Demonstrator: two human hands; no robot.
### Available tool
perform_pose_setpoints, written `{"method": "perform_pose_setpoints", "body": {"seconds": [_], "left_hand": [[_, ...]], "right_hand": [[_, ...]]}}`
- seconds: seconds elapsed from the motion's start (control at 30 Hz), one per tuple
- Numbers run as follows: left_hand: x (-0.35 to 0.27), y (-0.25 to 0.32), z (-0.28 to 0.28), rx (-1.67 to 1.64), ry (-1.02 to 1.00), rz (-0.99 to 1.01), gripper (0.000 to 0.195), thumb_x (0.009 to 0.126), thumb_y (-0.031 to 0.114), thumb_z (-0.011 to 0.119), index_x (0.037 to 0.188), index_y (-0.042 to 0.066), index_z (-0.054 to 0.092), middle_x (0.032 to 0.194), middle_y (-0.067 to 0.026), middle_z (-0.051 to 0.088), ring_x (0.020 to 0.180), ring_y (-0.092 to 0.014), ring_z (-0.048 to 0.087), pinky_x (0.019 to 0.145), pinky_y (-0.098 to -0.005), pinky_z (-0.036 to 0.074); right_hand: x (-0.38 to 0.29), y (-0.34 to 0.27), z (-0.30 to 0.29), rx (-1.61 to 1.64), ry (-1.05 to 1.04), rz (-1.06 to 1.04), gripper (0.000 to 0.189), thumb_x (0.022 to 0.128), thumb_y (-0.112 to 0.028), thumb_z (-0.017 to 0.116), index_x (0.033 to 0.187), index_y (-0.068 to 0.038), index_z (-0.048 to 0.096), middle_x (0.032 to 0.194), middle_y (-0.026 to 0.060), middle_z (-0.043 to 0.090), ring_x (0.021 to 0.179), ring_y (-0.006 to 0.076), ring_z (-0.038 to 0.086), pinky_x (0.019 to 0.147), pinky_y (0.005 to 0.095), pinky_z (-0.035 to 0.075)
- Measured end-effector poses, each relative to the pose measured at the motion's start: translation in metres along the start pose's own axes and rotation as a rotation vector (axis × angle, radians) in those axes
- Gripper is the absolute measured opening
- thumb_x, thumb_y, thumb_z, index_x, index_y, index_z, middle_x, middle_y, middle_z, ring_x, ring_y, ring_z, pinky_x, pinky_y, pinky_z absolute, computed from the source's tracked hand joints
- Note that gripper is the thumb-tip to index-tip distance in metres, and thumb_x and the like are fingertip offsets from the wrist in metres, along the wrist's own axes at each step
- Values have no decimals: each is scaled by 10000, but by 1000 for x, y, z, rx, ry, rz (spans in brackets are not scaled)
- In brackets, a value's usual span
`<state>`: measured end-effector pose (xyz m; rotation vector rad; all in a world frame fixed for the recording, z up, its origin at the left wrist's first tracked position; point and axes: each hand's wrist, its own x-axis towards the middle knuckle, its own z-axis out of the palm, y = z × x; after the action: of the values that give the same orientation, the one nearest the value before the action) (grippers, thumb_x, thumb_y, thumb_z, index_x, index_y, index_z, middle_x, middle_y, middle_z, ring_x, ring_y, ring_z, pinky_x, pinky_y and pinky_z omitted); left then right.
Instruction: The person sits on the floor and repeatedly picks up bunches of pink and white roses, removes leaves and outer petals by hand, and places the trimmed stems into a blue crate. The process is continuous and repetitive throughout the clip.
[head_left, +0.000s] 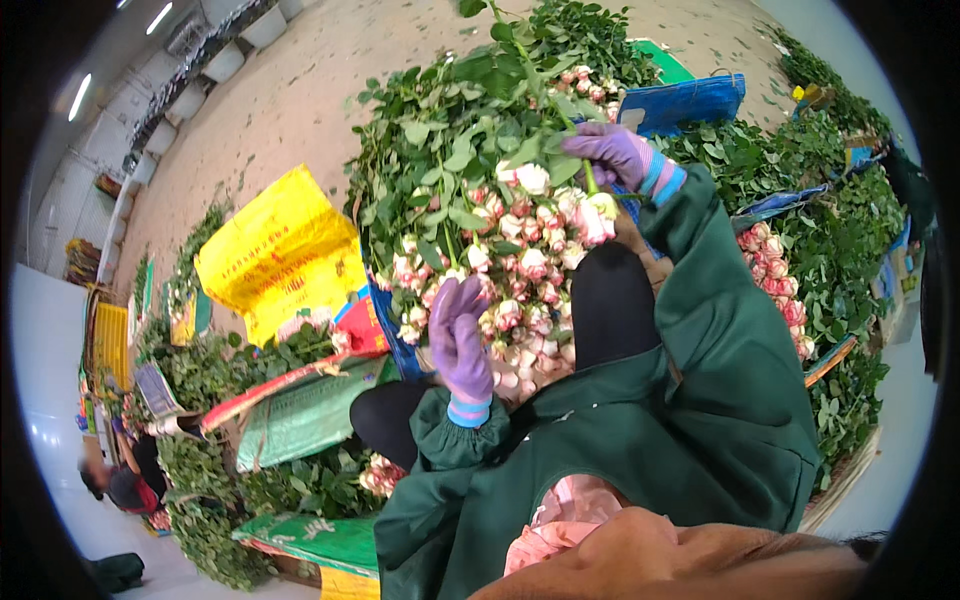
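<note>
My right hand (609, 159), in a purple glove, grips the stem of a long-stemmed rose (596, 217). Its pale pink-and-white bloom hangs just below the hand, while the leafy stem runs up past the top of the pile. My left hand (459, 337), gloved alike, hovers palm inward at the near side of the blooms with its fingers loosely bent. Nothing shows between them, though a bloom lies close behind the fingertips. Between and beyond both hands spreads a heap of cut roses (532, 262), blooms towards me, leaves away. Loose petals (525, 367) lie by my knees.
A yellow printed sack (285, 255) stands up at the left, beside a green sack (307, 412). Blue sheeting (682, 101) rises behind my right hand. More rose bundles (776, 277) lie to the right. Another person (131, 472) works at far left. Leaves litter the floor (300, 112).
</note>
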<state>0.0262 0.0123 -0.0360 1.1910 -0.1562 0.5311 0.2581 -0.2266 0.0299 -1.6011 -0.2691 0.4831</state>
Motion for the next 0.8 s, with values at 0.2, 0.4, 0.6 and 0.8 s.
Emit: {"method": "perform_pose_setpoints", "body": {"seconds": [0.2, 0.4, 0.6, 0.8], "left_hand": [[-5, -37, -15, 113, 72, -164, 408, 986, 150, 486, 1351, -25, 430, 1254, -172, 570, 1151, -241, 564, 961, -354, 466], [-4, -61, -8, 293, 45, -276, 364, 998, 127, 450, 1331, -18, 454, 1232, -146, 586, 1144, -232, 577, 932, -333, 483], [8, -81, 7, 244, 36, -386, 396, 984, 94, 478, 1347, -53, 416, 1256, -185, 560, 1182, -244, 551, 1006, -363, 454], [2, -96, 9, 330, 14, -415, 392, 980, 84, 479, 1344, -50, 425, 1245, -182, 566, 1156, -241, 562, 986, -355, 462]], "right_hand": [[-22, 126, -95, -934, 524, 22, 444, 869, -440, 583, 1161, -108, 622, 994, 199, 663, 930, 360, 644, 822, 442, 494], [-116, 285, -88, -931, 615, 213, 468, 904, -393, 582, 1227, -56, 608, 1066, 204, 660, 1065, 352, 602, 943, 407, 447], [-126, 316, -116, -850, 582, 256, 483, 899, -355, 593, 1269, -45, 573, 1172, 208, 626, 1121, 345, 583, 948, 393, 451], [-101, 356, -151, -749, 462, 644, 543, 887, -395, 585, 1297, -42, 536, 1228, 211, 596, 1140, 351, 573, 950, 391, 453]]}}
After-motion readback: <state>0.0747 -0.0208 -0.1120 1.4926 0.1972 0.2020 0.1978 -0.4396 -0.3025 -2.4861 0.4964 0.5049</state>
